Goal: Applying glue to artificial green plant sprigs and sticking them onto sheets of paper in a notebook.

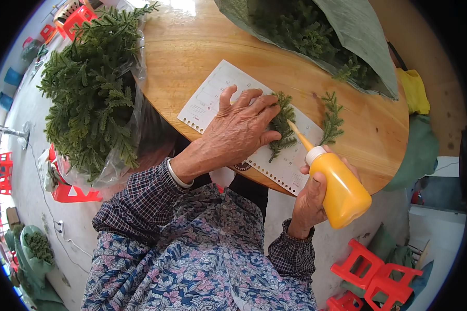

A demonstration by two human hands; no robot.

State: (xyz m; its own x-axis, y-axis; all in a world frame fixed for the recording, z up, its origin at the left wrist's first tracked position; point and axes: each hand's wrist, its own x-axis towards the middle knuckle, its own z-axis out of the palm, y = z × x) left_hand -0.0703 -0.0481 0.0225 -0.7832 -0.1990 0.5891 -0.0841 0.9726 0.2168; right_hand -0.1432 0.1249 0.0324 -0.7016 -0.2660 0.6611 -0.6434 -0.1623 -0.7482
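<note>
My left hand (239, 129) presses flat on a small green artificial fir sprig (282, 128) that lies on a white calendar sheet (208, 98) on the round wooden table (202, 41). My right hand (312, 197) grips a yellow-orange squeeze bottle (342, 189); its thin nozzle (299, 136) points at the sprig under my left fingers. A second loose sprig (331, 118) lies on the bare wood just to the right of the sheet.
A clear plastic bag full of green sprigs (91, 98) stands at the table's left edge. A green sack with more sprigs (321, 36) lies on the table's far right. Red plastic stools (373, 274) stand on the floor at lower right, others at upper left (72, 18).
</note>
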